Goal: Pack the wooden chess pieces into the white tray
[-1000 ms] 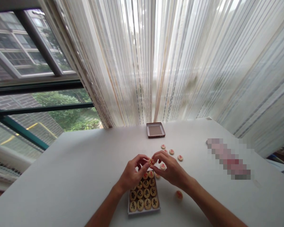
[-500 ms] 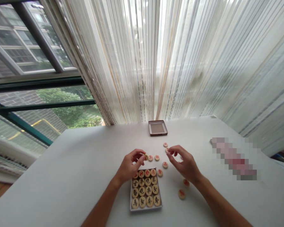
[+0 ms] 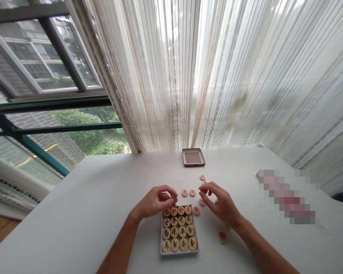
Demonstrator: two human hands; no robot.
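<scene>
Left hand's [image 3: 157,199] pinched piece [image 3: 175,199] now nearer the box [image 3: 179,254].
Held just beyond its far row [image 3: 181,210]; right hand [image 3: 223,201] apart, fingertips parted, nothing visible between them, beside loose red-marked pieces [image 3: 192,192].

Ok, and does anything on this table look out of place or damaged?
One oddity: a blocky, pixelated patch on the right of the table, hiding whatever is there. Otherwise nothing stands out: the round pieces in the box sit in neat rows, the loose pieces lie scattered outside it, no damage visible.
</scene>
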